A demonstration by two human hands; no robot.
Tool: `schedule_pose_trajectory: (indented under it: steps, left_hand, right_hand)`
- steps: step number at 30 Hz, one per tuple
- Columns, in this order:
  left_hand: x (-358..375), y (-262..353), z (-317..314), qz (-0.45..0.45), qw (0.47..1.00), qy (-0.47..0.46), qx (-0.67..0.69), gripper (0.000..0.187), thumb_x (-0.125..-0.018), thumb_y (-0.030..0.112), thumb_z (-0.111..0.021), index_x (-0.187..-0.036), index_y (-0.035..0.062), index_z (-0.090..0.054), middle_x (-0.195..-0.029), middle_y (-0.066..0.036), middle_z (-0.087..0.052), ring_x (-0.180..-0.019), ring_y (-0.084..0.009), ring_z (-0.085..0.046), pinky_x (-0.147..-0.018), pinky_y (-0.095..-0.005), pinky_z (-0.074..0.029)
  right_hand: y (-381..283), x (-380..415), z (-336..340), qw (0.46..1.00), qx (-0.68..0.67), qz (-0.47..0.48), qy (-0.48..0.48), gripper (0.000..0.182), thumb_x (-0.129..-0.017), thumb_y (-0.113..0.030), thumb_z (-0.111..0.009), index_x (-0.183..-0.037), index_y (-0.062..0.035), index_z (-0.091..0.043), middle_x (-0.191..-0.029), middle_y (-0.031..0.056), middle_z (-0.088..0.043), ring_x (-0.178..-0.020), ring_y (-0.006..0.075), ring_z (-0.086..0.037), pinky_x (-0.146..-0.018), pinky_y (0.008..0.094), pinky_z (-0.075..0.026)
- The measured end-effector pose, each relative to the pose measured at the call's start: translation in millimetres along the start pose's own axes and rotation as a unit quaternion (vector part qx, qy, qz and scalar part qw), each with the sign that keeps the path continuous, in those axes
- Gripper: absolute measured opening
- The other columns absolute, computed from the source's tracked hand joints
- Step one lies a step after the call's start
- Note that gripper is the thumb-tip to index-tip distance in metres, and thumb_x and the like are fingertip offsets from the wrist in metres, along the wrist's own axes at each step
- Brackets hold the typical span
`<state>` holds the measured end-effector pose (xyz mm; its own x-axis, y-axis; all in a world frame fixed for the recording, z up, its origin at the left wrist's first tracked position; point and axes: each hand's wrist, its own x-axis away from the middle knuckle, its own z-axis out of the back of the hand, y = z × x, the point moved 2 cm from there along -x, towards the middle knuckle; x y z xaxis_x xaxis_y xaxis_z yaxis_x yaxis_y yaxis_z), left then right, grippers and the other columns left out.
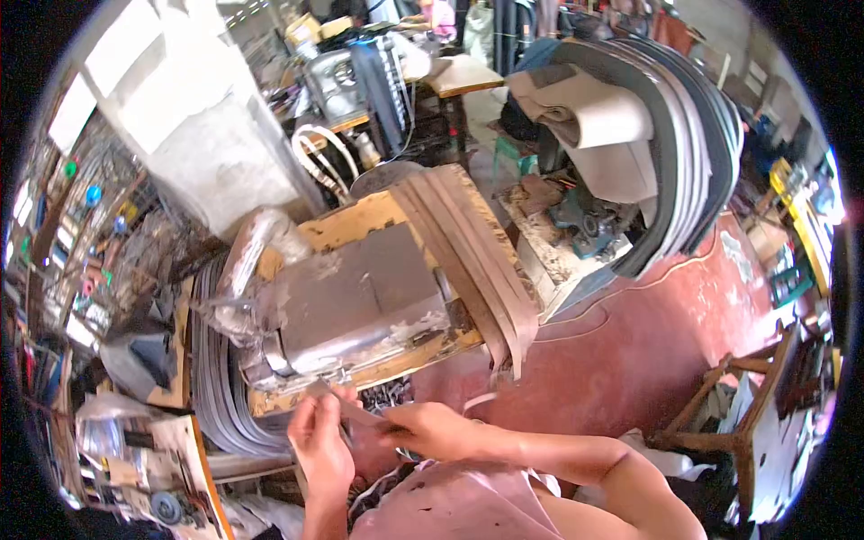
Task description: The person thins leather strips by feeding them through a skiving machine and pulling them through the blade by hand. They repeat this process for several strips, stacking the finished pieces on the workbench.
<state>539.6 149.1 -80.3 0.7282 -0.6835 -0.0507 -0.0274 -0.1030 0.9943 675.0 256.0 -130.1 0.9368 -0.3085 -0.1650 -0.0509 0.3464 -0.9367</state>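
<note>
My left hand [320, 439] is raised in front of my body, its fingers pinched on one end of a narrow brown strip, which looks like leather. Close beside it on the right, my right hand [439, 430] grips the same brown strip [360, 415] farther along. Just beyond both hands stands a machine with a flat, worn metal cover [360, 288], mounted on a wooden table [346, 225]. Several long brown strips [472, 261] lie across the table's right end and hang over its edge.
Grey strips [219, 378] hang in a bundle left of the table. Rolled and draped sheets [621, 135] stand at the back right, near a small bench machine [585, 225]. A wooden chair [742, 423] is at the right on the red floor [621, 351]. A pale pillar [198, 135] rises back left.
</note>
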Motion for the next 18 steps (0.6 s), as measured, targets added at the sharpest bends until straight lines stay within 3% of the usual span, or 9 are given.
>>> schedule_pose_trajectory:
  steps: [2,4,5,6,7,11,12,15,18]
  left_hand:
    - [-23.5,31.4,-24.4,-0.079,0.995,0.030,0.057,0.016,-0.093,0.007,-0.056,-0.103,-0.0023,-0.063,-0.094,-0.008,-0.063,-0.082,-0.0179,-0.062,-0.079,-0.0343,-0.052]
    - [-52.5,72.1,-40.4,-0.203,0.976,0.074,0.015,0.022,-0.092,0.008,-0.058,-0.111,-0.0010,-0.061,-0.102,-0.008,-0.063,-0.088,-0.0168,-0.061,-0.079,-0.0320,-0.051]
    - [-64.2,93.4,-41.8,-0.211,0.977,0.037,-0.001,0.030,-0.094,0.011,-0.056,-0.122,0.0034,-0.059,-0.110,-0.006,-0.063,-0.094,-0.0117,-0.060,-0.070,-0.0246,-0.048]
    - [-74.7,114.2,-56.6,-0.246,0.965,0.085,0.018,0.038,-0.093,0.011,-0.057,-0.130,0.0030,-0.054,-0.109,-0.006,-0.064,-0.088,-0.0084,-0.059,-0.064,-0.0219,-0.044]
    - [-88.9,129.8,-58.9,-0.274,0.960,0.043,0.020,0.043,-0.094,0.013,-0.057,-0.134,0.0014,-0.051,-0.106,-0.005,-0.065,-0.077,-0.0074,-0.056,-0.061,-0.0219,-0.041]
    - [-127.7,179.7,-81.3,-0.322,0.946,0.007,0.045,0.042,-0.095,0.013,-0.057,-0.134,-0.0010,-0.049,-0.092,-0.005,-0.065,-0.063,-0.0066,-0.052,-0.054,-0.0215,-0.042]
    - [-136.9,188.4,-86.4,-0.337,0.940,-0.027,0.055,0.041,-0.096,0.014,-0.056,-0.133,-0.0016,-0.049,-0.090,-0.005,-0.065,-0.060,-0.0058,-0.050,-0.053,-0.0208,-0.041]
    - [-143.4,209.5,-107.3,-0.392,0.918,0.024,0.045,0.040,-0.098,0.018,-0.054,-0.132,-0.0027,-0.051,-0.090,-0.007,-0.065,-0.058,-0.0071,-0.049,-0.051,-0.0217,-0.040]
    - [-142.4,218.3,-125.0,-0.398,0.912,0.087,0.044,0.041,-0.099,0.020,-0.053,-0.133,-0.0022,-0.052,-0.090,-0.009,-0.064,-0.056,-0.0094,-0.048,-0.053,-0.0240,-0.042]
  right_hand:
    - [36.0,27.5,13.3,0.999,-0.030,-0.022,-0.003,0.029,-0.089,-0.026,-0.066,-0.104,-0.0018,-0.063,-0.091,0.0198,-0.066,-0.088,0.0381,-0.065,-0.074,0.0434,-0.050]
    - [63.5,62.7,24.1,0.997,-0.024,-0.067,0.030,0.027,-0.089,-0.022,-0.067,-0.105,-0.0008,-0.063,-0.091,0.0181,-0.067,-0.088,0.0338,-0.066,-0.076,0.0403,-0.050]
    - [79.2,84.4,26.7,0.993,-0.012,-0.099,0.055,0.027,-0.089,-0.022,-0.067,-0.105,-0.0007,-0.063,-0.092,0.0187,-0.067,-0.087,0.0340,-0.066,-0.076,0.0404,-0.050]
    - [102.8,107.4,24.5,0.991,0.019,-0.106,0.084,0.027,-0.090,-0.022,-0.066,-0.106,-0.0013,-0.063,-0.092,0.0188,-0.067,-0.085,0.0342,-0.066,-0.075,0.0406,-0.050]
    - [123.8,130.9,20.8,0.986,0.051,-0.113,0.112,0.026,-0.090,-0.022,-0.066,-0.106,-0.0019,-0.064,-0.092,0.0189,-0.068,-0.084,0.0345,-0.065,-0.074,0.0407,-0.050]
    - [161.7,221.1,10.3,0.957,0.029,-0.192,0.215,0.021,-0.089,-0.021,-0.066,-0.099,-0.0020,-0.066,-0.087,0.0216,-0.065,-0.078,0.0362,-0.063,-0.069,0.0397,-0.049]
    - [161.4,239.5,10.2,0.943,0.020,-0.245,0.226,0.020,-0.089,-0.019,-0.066,-0.097,-0.0014,-0.066,-0.085,0.0211,-0.066,-0.077,0.0341,-0.064,-0.069,0.0386,-0.049]
    - [164.8,293.3,7.9,0.905,0.006,-0.348,0.245,0.015,-0.089,-0.013,-0.064,-0.095,0.0005,-0.065,-0.081,0.0164,-0.067,-0.074,0.0238,-0.065,-0.068,0.0353,-0.049]
    - [186.0,350.3,-10.6,0.830,-0.121,-0.396,0.374,0.010,-0.090,-0.008,-0.064,-0.088,0.0014,-0.061,-0.077,0.0110,-0.067,-0.073,0.0164,-0.060,-0.068,0.0340,-0.049]
